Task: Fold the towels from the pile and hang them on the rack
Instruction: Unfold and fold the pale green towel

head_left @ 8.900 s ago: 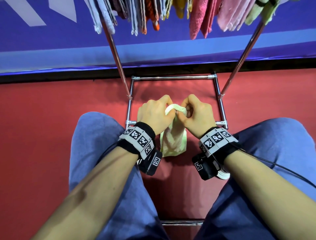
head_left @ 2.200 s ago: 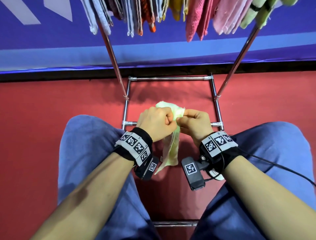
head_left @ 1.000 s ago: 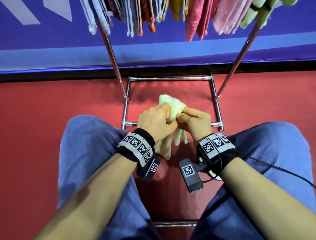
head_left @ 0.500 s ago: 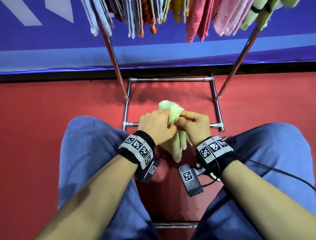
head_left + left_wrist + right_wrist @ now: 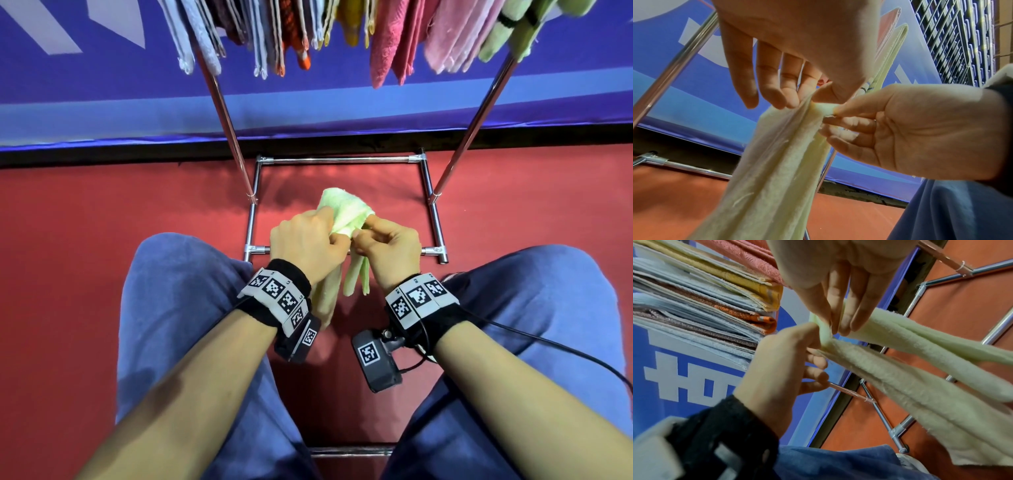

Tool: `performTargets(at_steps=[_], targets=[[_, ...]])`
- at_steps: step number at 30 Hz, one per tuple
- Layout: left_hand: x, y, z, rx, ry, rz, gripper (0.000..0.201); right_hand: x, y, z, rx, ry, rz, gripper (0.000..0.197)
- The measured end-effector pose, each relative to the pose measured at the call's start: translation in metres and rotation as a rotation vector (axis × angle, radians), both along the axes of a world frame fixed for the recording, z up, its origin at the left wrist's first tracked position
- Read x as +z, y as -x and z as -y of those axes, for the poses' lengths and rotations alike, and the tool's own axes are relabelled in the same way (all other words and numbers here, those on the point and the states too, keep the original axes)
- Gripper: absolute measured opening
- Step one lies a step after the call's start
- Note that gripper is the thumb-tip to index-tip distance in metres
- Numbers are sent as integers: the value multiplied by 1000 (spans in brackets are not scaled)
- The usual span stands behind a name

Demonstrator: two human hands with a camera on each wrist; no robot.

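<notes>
The left hand (image 5: 306, 246) is pinching the pale green towel (image 5: 346, 214) at its bunched top — held over the red floor (image 5: 85, 240), below the rack (image 5: 442, 178) — while the right hand (image 5: 390, 248) is pinching the neighbouring edge; soft, light and limp, it is likely best gripped at corners

Bright even indoor light; soft shadows on red floor (image 5: 102, 240) under rack frame (image 5: 339, 159). Glare on chrome poles. Wide-angle bending at edges. Wrist views soft, slightly blurred.
</notes>
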State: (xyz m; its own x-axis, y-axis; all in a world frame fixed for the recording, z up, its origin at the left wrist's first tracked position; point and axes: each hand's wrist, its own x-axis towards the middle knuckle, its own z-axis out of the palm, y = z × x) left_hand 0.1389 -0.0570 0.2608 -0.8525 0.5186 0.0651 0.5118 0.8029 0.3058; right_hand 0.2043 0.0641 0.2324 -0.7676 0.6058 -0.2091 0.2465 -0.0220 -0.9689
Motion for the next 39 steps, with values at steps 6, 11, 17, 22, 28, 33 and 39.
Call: performTargets(at_steps=[6,11,17,22,28,33,39], targets=[[-4,-1,0,-31,-7,-5,23,2,0,-1,1,-134,-7,10],[-9,2,1,-115,6,93,27,-3,2,-3,-31,-91,-18,42],[-11,0,1,-96,28,41,28,0,1,0,26,-71,-48,41],[-15,0,-1,-89,81,30,23,0,1,4,17,-79,-65,40],[-3,-4,1,-7,-7,-72,25,-1,2,-1,-38,-130,-70,43],[-7,-8,-3,-129,79,-40,24,-6,3,3,-34,-49,-80,44],[-13,-8,-2,-134,-15,-122,28,-9,4,1,-37,57,-97,48]])
